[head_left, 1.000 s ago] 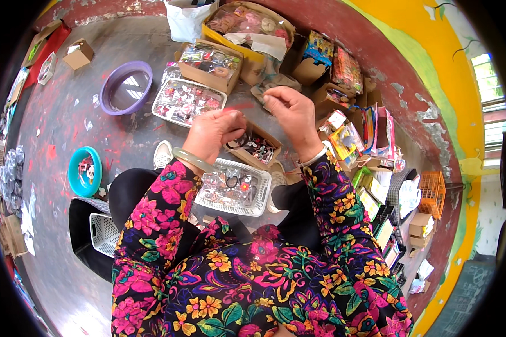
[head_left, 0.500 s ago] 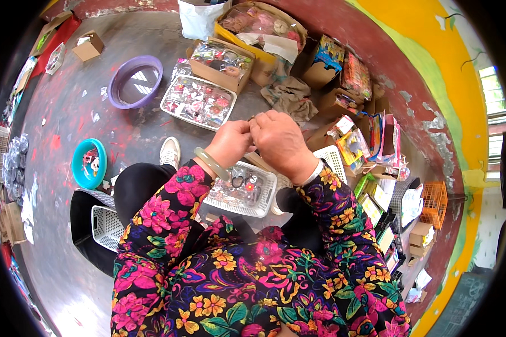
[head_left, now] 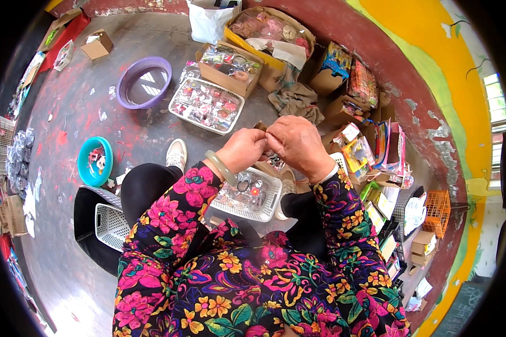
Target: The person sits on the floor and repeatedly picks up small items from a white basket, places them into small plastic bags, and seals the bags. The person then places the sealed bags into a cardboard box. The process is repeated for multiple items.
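Note:
My left hand point(head_left: 240, 149), with a pale bangle point(head_left: 222, 168) at the wrist, is closed in a pinch. My right hand point(head_left: 301, 147) is closed too, its fingertips meeting the left ones. A small brown piece point(head_left: 260, 126) pokes out above the joined fingers; the fingers cover most of what they hold, so its kind cannot be told. Below the hands, a white perforated basket point(head_left: 243, 212) stands between my feet with clear packets of small accessories point(head_left: 247, 188), one showing a red flower. Just under my right fingers, part of another packet point(head_left: 276, 162) shows.
Farther off are a white tray point(head_left: 208, 128) of packets, an open cardboard box point(head_left: 222, 80) and a purple basin point(head_left: 123, 100). A teal basin point(head_left: 91, 181) and a white basket point(head_left: 113, 241) lie to the left. Cartons point(head_left: 327, 81) and an orange crate point(head_left: 436, 210) line the right wall.
The whole view has shifted slightly, moving the scene right and down. Both hands stay together at the fingertips; more of the small brown piece now shows above them.

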{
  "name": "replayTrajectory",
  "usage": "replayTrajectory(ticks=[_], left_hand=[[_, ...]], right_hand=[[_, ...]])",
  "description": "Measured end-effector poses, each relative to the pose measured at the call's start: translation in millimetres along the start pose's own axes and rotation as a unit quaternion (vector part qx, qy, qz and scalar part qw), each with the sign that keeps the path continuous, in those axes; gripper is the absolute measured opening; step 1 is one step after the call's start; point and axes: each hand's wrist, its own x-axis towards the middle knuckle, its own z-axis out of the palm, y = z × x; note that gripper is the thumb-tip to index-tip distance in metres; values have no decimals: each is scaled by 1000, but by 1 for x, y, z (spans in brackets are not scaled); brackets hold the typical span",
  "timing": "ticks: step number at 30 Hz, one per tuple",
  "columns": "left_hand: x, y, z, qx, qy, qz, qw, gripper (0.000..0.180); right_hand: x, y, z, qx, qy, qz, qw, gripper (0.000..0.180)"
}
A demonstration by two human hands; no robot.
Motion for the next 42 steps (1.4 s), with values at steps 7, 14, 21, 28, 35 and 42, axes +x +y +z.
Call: replayTrajectory(ticks=[7,14,21,28,35,42], left_hand=[[1,0,-2,-92,-25,-12,995,20],[1,-4,-6,-105,-25,17,994,20],[-5,6,-1,-124,-16,11,992,20],[3,-8,-7,-70,-32,17,997,21],[-6,8,-1,-139,-20,30,990,23],[-9,11,-3,-188,-10,25,982,23]], right_hand=[[3,-2,0,-37,13,-40,998,10],[4,1,7,-15,36,-47,998,10],[3,1,4,12,40,-36,998,11],[3,4,5,6,28,-36,999,11],[5,-2,2,-5,80,-33,996,11],[8,-5,0,-39,121,-52,991,12]])
